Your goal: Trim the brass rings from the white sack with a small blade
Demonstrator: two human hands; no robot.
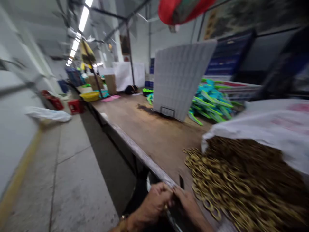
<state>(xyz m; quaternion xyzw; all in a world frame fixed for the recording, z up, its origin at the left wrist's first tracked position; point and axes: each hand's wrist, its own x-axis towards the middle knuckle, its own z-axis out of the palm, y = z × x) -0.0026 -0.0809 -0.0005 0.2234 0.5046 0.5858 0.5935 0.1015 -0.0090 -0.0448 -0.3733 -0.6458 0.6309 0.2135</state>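
My left hand [155, 199] is closed in a pinch at the near edge of the table, its fingertips meeting those of my right hand [189, 204]. The right hand's fingers are also drawn together. A small yellowish bit shows beneath the left fingers, but blur hides what the hands hold. A dark, flat, blade-like piece [181, 182] stands out just beyond the right hand. To the right lies a big heap of brownish-gold rings [217, 180], spilling from a white plastic bag [260, 120].
A grey ribbed panel [181, 80] stands on the long table [135, 124]. Behind it are turquoise and lime-green pieces [210, 100]. Farther off sits a yellow basket [89, 96]. Red stools [75, 106] stand on the floor beside the aisle [72, 167]; something red hangs overhead.
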